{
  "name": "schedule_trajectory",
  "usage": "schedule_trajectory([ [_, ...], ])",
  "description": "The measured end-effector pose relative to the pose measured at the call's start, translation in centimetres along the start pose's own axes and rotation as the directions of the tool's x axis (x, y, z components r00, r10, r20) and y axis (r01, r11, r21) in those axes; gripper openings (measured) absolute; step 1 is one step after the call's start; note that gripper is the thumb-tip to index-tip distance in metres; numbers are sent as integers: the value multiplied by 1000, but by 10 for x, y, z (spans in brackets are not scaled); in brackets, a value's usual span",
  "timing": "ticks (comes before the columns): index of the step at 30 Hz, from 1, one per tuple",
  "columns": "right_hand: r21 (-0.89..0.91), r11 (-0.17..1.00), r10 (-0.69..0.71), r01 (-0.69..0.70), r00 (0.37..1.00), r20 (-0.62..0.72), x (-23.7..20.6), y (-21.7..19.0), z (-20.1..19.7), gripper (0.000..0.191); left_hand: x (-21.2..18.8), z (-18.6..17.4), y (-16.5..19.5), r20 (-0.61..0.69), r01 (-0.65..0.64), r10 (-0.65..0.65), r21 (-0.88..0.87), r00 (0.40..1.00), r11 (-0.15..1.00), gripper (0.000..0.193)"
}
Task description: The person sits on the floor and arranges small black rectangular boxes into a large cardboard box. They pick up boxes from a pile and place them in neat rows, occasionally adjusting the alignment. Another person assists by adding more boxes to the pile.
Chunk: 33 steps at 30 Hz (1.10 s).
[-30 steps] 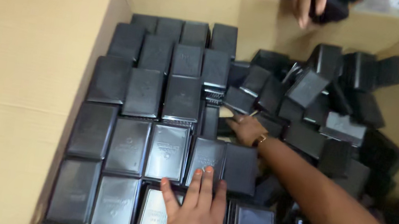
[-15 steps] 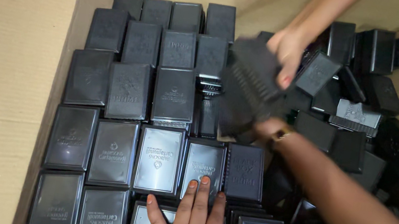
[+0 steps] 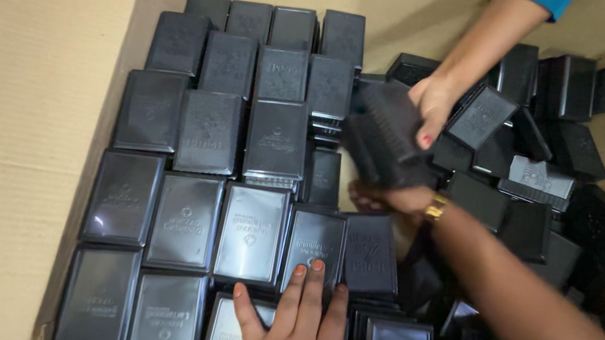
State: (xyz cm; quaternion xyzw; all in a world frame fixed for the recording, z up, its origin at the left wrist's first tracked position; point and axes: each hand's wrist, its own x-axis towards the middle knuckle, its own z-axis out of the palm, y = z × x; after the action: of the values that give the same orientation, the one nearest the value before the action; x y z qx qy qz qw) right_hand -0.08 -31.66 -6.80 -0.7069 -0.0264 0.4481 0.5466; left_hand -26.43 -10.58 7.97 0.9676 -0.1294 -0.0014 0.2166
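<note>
A big cardboard box [image 3: 26, 115] holds many black plastic lidded containers, set in neat rows [image 3: 205, 133] on the left and piled loosely [image 3: 553, 182] on the right. My left hand [image 3: 300, 327] lies flat, fingers apart, on the containers in the near rows. My right hand [image 3: 389, 199], with a gold bracelet at the wrist, reaches into the middle and grips the underside of a tilted stack of black containers [image 3: 382, 138]. Another person's hand [image 3: 430, 105], coming from the far side in a blue sleeve, holds the same stack from above.
The box's left flap and wall [image 3: 125, 27] border the rows closely. The far wall [image 3: 405, 3] stands behind the other person's arm. My right forearm [image 3: 534, 321] crosses over the loose pile at the lower right.
The other person's hand has come down into the box with a stack of containers. My right hand has moved up under that stack. My left hand stays pressed on the near rows.
</note>
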Motion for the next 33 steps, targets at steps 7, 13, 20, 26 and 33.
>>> schedule_trajectory([
  [7, -196, 978, -80, 77, 997, -7, -100, -80, 20, 58, 8, -26, 11, 15, 35, -34, -113, 999, 993, 98],
  [13, 350, 932, 149, -92, 979, -138, -27, -130, 72, 88, 8, -25, 12, 45, 63, -56, -154, 997, 986, 93],
  [20, 488, 872, 58, 26, 986, -156, 29, -154, 122, 95, 15, -12, 9, -13, 9, -11, -185, 1000, 983, 100],
  [26, 563, 825, 127, -51, 987, -97, 28, -158, 105, 97, 15, -10, 11, -21, 14, -18, -192, 1000, 981, 100],
  [33, 445, 895, 151, 1, 940, -306, -46, -199, 107, 106, 11, -30, 12, -40, 21, -30, -204, 999, 979, 97],
])
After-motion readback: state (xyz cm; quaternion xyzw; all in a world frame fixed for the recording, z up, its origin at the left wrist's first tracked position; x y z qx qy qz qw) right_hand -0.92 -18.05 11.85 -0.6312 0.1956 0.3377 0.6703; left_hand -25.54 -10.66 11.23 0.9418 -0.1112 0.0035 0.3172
